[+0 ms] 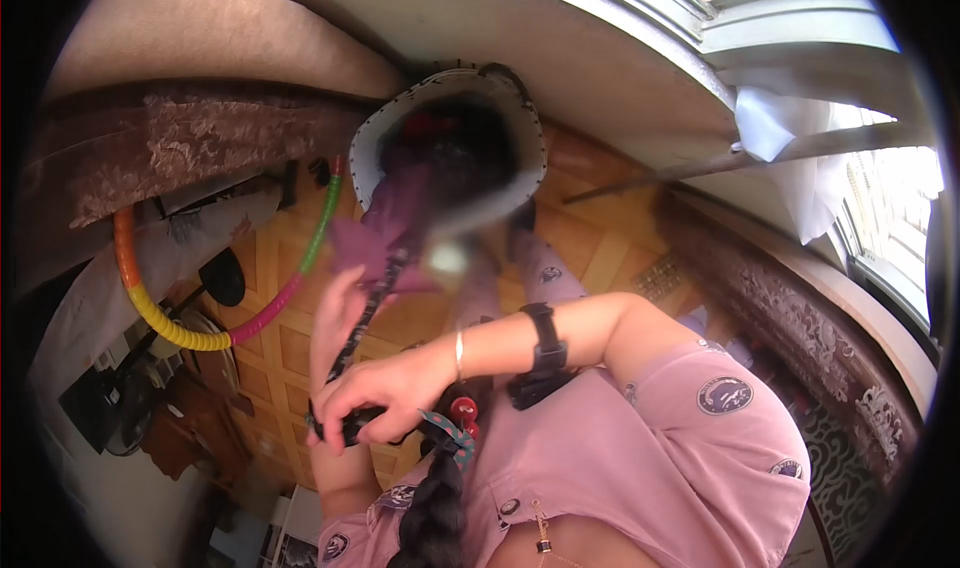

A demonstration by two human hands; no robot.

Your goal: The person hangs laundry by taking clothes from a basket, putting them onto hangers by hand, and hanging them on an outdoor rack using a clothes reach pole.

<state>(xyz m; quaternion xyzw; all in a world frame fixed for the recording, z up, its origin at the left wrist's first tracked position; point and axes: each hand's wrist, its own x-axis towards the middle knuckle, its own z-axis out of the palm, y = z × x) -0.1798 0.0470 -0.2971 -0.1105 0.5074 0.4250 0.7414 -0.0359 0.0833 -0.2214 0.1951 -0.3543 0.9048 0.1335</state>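
Observation:
My right hand (390,393), with a bracelet and a black watch on its arm, is closed around one end of a dark patterned strip of cloth (368,318). The strip runs up from the fist toward a purple cloth (375,246). Just beyond, my left hand (343,303) is at the lower edge of that purple cloth, its fingers curled and partly hidden behind the strip. The purple cloth is blurred and reaches up to the rim of a white laundry basket (366,153). Dark clothes (460,148) and a bit of red lie inside the basket.
A multicoloured hoop (265,311) stands at the left beside a cloth-draped piece of furniture (200,148). A stick (640,183) leans by the window at the right. A brown patterned cover (780,308) borders the tiled wooden floor (285,353). A dark braid (430,513) hangs in front of me.

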